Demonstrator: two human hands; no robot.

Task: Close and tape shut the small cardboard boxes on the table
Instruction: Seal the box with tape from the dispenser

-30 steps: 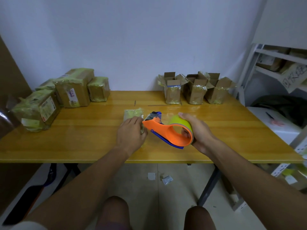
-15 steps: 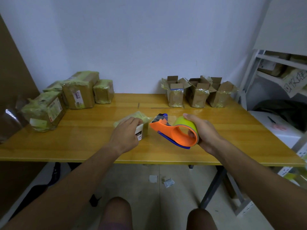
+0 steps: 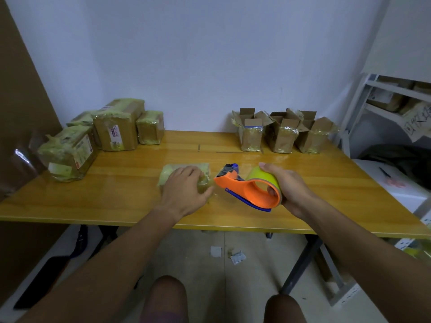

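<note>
A small cardboard box (image 3: 184,172), wrapped all over in glossy yellowish-green tape so that hardly any bare brown card could be seen, was lying flat on the wooden table (image 3: 121,194) near the middle of its front half. It was partly covered by the left hand (image 3: 184,191), which was laid over its right end with the fingers bent down around the top and the thumb at the near side, so that the box was held against the tabletop; crinkled loose tape was seen at the box's right edge beside the fingertips. Just to the right of the box, an orange tape dispenser (image 3: 247,190) with a blue edge was held above the table by the right hand (image 3: 289,190), the fingers being curled through the roll of yellow-green tape (image 3: 261,177) and the thumb laid on top of it; the dispenser's blade end was pointed toward the box and was close to it, but whether they touched could not be told. At the back right of the table three open boxes (image 3: 282,136) were standing in a row with their flaps up. At the back left a group of taped boxes (image 3: 116,131) of varied size, some bearing labels, was stacked together.
</note>
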